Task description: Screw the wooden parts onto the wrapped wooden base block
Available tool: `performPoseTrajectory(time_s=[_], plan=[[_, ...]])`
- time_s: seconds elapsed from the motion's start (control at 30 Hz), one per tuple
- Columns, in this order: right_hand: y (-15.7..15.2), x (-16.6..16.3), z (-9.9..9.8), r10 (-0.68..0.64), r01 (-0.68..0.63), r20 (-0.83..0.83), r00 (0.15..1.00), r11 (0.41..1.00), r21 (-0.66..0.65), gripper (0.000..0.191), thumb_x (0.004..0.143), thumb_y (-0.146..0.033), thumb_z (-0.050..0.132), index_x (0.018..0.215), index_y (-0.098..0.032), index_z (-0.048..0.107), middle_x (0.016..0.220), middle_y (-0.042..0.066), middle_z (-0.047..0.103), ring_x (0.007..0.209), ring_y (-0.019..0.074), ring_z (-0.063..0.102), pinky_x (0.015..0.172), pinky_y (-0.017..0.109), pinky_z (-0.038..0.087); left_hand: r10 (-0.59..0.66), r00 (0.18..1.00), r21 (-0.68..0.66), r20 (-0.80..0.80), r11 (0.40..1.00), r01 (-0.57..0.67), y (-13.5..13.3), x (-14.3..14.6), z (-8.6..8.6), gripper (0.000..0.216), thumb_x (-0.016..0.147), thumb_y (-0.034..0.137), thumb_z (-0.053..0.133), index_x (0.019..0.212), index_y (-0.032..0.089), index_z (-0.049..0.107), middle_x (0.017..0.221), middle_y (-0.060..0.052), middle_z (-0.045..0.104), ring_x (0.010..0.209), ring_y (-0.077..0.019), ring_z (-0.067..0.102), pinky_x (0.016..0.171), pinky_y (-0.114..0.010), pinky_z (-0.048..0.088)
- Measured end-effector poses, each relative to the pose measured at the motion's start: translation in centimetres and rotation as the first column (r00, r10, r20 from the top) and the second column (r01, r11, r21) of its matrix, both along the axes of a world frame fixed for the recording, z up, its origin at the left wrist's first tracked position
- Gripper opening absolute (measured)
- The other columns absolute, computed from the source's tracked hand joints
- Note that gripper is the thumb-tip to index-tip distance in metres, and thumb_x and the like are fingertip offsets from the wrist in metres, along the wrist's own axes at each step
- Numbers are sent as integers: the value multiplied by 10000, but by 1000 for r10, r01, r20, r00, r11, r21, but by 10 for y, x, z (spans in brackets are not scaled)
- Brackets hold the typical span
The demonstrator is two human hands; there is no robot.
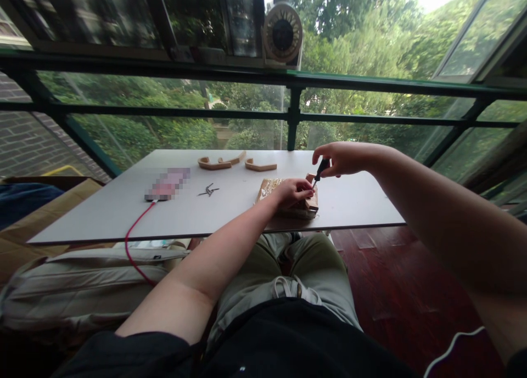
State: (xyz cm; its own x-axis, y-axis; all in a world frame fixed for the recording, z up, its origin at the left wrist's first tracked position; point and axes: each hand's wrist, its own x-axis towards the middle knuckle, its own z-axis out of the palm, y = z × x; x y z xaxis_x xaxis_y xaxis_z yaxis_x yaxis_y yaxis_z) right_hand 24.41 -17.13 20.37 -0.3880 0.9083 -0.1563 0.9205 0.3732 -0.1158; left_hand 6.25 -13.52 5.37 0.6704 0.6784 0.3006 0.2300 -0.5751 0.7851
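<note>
Right hand [340,157] grasping the black handle of a screwdriver [323,167], fingers curled round it from above. Tool tilted, its shaft slanting down toward the left hand [291,192].

Left hand palm down over a wooden base [267,187], fingers bent beside the shaft's lower end; cannot tell whether they pinch anything small. Base lies at the near edge of the white counter [230,213], right of that edge's middle, directly under the left hand and below and to the left of the right. Pale flaky bits on its top; a smaller wooden piece [313,203] at its right end, just beside the left fingertips.

Toward the far edge, three bent wooden pieces [261,165]. Between these and the near edge, a small heap of dark screws or nails [209,190]. Near the left edge, a blurred-out device [167,186] on a red cable [132,224].
</note>
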Motion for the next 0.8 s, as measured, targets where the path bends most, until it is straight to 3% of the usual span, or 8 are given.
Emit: performPoseTrajectory(time_s=[0.13, 0.27, 0.8], plan=[[1, 0, 3, 33, -32, 71, 997, 999, -8, 324, 783, -296, 629, 1092, -202, 660, 754, 26, 678, 606, 130, 602, 597, 261, 421, 7, 1000, 7, -17, 1000, -7, 0, 1, 0, 269, 800, 371, 613, 907, 139, 697, 831, -41, 701, 707, -119, 608, 659, -217, 455], [2, -5, 2, 20, -19, 88, 996, 1000, -13, 264, 790, -313, 608, 1013, -197, 687, 746, 33, 680, 611, 135, 598, 591, 265, 415, 6, 999, -11, -35, 1000, -7, -2, 1, 2, 270, 813, 367, 601, 918, 138, 697, 849, -49, 708, 703, -118, 612, 656, -214, 460], [5, -5, -1, -44, 41, 177, 983, 999, 18, 457, 848, -539, 471, 693, -157, 668, 617, 55, 663, 497, 130, 546, 587, 287, 394, -91, 996, -21, -13, 996, 90, 2, -1, -3, 313, 867, 368, 540, 1034, 140, 676, 896, -64, 710, 764, -130, 644, 672, -218, 469]])
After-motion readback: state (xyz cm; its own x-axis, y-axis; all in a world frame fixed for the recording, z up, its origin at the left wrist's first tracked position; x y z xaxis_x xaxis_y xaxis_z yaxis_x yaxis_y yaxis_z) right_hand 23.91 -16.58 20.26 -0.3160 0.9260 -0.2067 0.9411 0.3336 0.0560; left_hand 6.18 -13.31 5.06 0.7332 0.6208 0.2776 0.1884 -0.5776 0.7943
